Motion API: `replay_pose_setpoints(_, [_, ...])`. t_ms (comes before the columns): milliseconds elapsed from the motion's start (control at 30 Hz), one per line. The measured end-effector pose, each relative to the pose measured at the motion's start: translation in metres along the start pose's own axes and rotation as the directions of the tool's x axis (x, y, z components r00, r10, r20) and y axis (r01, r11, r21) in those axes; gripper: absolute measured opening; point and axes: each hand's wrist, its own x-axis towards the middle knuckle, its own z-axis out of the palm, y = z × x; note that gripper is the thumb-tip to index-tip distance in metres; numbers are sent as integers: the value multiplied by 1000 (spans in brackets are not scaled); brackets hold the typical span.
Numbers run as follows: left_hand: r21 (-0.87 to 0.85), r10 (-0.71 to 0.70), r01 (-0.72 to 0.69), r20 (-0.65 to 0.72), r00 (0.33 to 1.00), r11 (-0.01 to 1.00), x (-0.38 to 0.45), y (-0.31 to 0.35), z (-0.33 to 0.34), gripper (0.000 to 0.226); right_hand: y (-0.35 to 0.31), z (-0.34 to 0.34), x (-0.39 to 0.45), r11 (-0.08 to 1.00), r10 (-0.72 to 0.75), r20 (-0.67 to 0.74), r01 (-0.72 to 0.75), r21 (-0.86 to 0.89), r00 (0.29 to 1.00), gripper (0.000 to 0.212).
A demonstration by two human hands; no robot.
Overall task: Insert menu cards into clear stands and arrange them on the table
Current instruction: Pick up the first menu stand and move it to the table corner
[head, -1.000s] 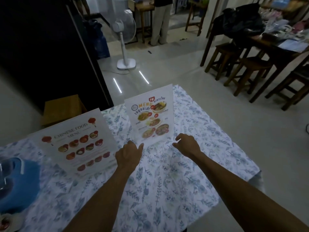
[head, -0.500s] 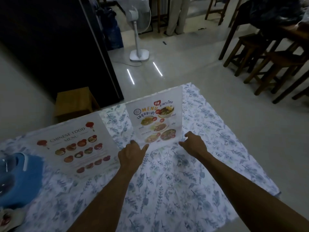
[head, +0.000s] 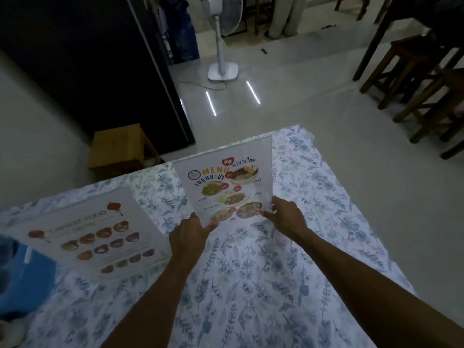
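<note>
both hands at base of thai menu stand (head: 226, 187), upright near far edge of table (head: 263, 285). left hand (head: 187, 237) pinches lower left corner, thumb in front, fingers closed on it. right hand (head: 287, 217) grips lower right corner, fingers curled onto edge. card already inside stand. step looks like arranging: squaring stand on cloth. next move likely small nudge or twist, then release without tipping. chinese food menu stand (head: 93, 232) sits to left, well apart, untouched.
</note>
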Motion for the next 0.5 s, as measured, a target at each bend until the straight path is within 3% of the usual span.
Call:
replay_pose_setpoints(200, [6,34,-34,-44,998,999,4,12,-6,75,2,-16,4,1000,6,-21,-6,-4,1000,42])
replay_pose_setpoints(500, [-31,261,-266,-111,959,963,7,90,-16,70,40,-90,-11,994,106,-184,-107,5,977,38])
